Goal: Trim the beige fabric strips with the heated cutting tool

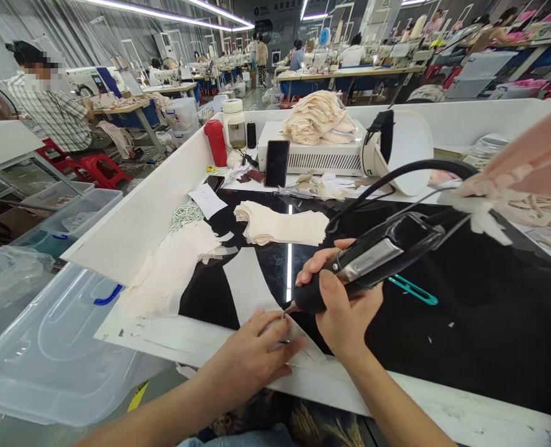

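Observation:
My right hand (343, 304) is wrapped round a black corded hand tool (373, 254) with a silver lever on its side. Its narrow metal tip points down at a pale fabric piece (250, 282) lying on the black tabletop. My left hand (259, 351) rests on the near end of that piece, beside the tip. Thin metal parts show between its fingers, like a slim pointed tool; its exact kind is partly hidden. Left of the piece lies a heap of cream cut fabric (168, 270), and behind it a neat stack of cream pieces (282, 223).
A teal cutter (415, 290) lies right of the hand tool, whose black cable (396, 171) arches overhead. A phone (276, 162), red bottle (216, 143) and white box (324, 155) stand at the back. White panels edge the table; a plastic bin lid (61, 347) is at left.

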`<state>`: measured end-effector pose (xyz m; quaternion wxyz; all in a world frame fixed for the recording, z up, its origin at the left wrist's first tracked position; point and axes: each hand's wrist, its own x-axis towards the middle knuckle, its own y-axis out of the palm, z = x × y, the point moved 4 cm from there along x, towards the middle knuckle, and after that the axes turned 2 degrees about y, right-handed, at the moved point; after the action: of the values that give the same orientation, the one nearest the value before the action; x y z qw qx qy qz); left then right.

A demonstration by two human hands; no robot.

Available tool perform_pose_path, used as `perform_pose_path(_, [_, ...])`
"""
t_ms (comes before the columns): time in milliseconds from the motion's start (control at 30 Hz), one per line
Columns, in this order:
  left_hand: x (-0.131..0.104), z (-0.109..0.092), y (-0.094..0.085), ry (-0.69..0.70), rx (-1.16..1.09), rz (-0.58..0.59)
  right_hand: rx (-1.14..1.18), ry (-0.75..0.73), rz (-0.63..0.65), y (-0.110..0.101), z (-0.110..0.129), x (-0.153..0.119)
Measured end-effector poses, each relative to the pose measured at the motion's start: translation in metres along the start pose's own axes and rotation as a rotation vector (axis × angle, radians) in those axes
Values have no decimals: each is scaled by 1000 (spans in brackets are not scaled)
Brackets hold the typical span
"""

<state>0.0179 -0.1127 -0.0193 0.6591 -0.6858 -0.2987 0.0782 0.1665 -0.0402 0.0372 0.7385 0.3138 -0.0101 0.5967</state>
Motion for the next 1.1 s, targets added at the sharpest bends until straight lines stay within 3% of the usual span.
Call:
perform_pose_path(333, [-2,0,5,3,12,-1,-5,0,-9,-8,10,0])
perform_pose_path(767, [-2,0,4,-11,17,15,-39,4,-9,-9,4,-4])
perform_pose_path(933, [-3,5,-12,-41,-98,-33,6,3,5,-10,5,-1])
perform_pose_path(1100, [-6,26,-26,-68,-98,-100,10,-9,-25,-12,12,5])
